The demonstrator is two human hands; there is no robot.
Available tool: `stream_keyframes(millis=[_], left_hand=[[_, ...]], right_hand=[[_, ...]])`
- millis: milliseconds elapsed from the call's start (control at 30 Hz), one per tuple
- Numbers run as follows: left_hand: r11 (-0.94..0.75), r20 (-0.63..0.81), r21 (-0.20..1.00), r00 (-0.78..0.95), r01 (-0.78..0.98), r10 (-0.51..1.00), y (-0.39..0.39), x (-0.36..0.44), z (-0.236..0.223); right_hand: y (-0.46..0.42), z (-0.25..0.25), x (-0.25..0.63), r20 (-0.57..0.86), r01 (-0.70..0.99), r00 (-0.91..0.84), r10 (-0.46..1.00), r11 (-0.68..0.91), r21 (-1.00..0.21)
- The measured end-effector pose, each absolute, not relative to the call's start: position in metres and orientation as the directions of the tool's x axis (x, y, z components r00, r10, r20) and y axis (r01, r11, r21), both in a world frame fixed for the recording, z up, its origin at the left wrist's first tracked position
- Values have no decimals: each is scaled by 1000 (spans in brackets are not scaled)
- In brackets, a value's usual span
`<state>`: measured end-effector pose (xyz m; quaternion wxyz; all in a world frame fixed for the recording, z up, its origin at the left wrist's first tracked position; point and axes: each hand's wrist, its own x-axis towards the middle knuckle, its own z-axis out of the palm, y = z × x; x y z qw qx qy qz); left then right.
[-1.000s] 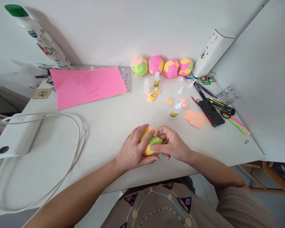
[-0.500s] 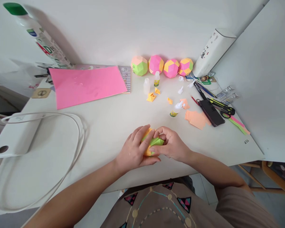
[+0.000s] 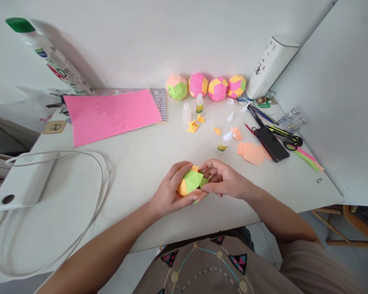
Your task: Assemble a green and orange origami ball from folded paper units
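A folded paper ball (image 3: 192, 181) in green and orange is held just above the desk's front part. My left hand (image 3: 167, 194) wraps round its left side, with the thumb along the bottom and the fingers over the top. On the right, my right hand (image 3: 228, 179) pinches the ball's edge at a green flap, where a dark gap shows between the paper faces. The right fingertips are partly hidden behind the ball. Beyond the hands stands a glue bottle (image 3: 223, 145) with a white nozzle cap, near small orange folded paper pieces (image 3: 193, 126).
Several finished paper balls (image 3: 198, 85) line the wall. Pink paper (image 3: 113, 116) lies at the left, above a white power strip (image 3: 23, 183) with a looped cable. To the right are peach paper sheets (image 3: 252, 153), a black phone (image 3: 272, 143) and scissors (image 3: 291, 140).
The left fingers have drawn back off the ball's front, so more of its green face shows. The ball has turned slightly, and the right thumb has shifted to its edge. The view tilted a little.
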<state>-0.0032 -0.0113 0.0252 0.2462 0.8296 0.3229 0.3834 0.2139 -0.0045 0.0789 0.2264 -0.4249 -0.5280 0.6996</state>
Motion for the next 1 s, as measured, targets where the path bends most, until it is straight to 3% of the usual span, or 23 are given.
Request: stream_keyframes(millis=[533,667,1000], left_hand=[[-677,485,634,491,373,724,-14,-7,22],[-687,485,619,503,381,716,-15,-6,23],[-771,546,562,566,299,618,-13,-3,26]], right_hand=[[-18,80,204,-415,98,-414,810,-414,-905],[-18,81,204,-394,56,-445,804,-413,-909],[-18,83,201,-412,130,-484,772,-402,-906]])
